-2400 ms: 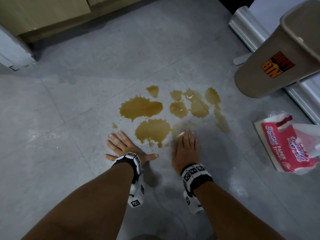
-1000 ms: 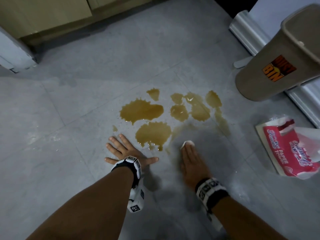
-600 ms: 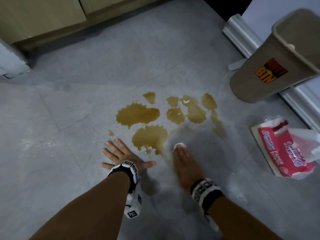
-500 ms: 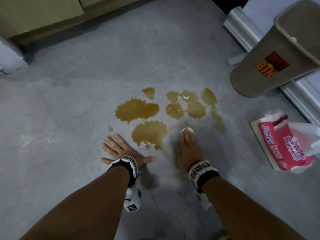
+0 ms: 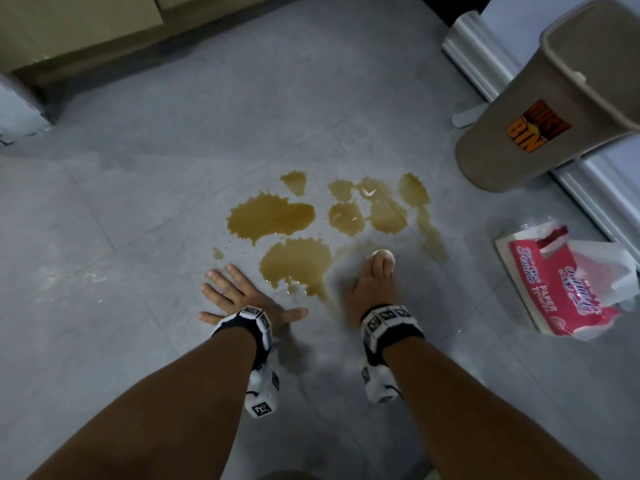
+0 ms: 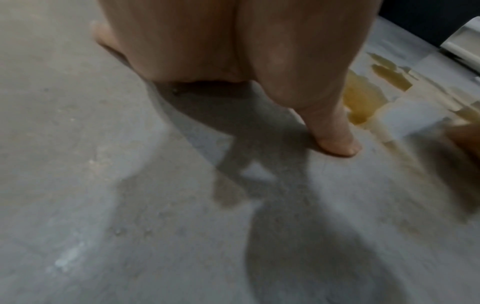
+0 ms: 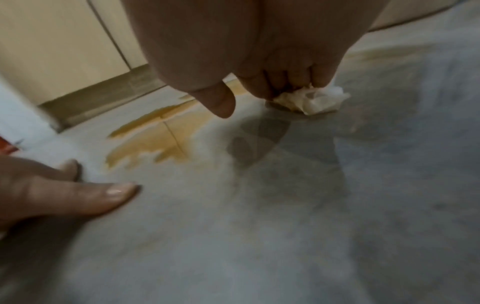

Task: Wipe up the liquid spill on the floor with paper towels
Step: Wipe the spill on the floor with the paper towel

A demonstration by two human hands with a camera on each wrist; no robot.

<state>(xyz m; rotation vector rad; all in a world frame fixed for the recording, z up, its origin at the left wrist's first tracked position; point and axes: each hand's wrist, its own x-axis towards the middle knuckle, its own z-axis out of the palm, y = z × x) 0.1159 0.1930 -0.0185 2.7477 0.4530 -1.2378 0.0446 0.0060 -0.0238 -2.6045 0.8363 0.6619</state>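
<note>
Grey tiled floor point(image 5: 145, 188), cabinet base at far edge, metal rail at right.

Step in hand: wiping. Judged early in task; most of spill untouched.

Right hand point(image 5: 372, 285): fingers together and extended, pressing crumpled paper towel wad point(image 7: 311, 100) onto floor at near edge of spill point(image 5: 273, 216). Wad partly stained, showing just past fingertips in head view.

Left hand point(image 5: 239, 296): spread flat on floor, holding nothing, just beside nearest puddle, bracing.

Next move, judged: push wad forward into nearest puddle beside it; wad small against pooled liquid, so fresh sheets from pack likely needed, soaked wad to bin.

Count:
- puddles: about seven separate brown patches, plus faint smear on right side
- paper towel wad: 1
- paper towel pack point(image 5: 568, 289): 1, opened, well right of spill
- dust bin point(image 5: 540, 109): 1, beyond pack
- hands: 2
</note>
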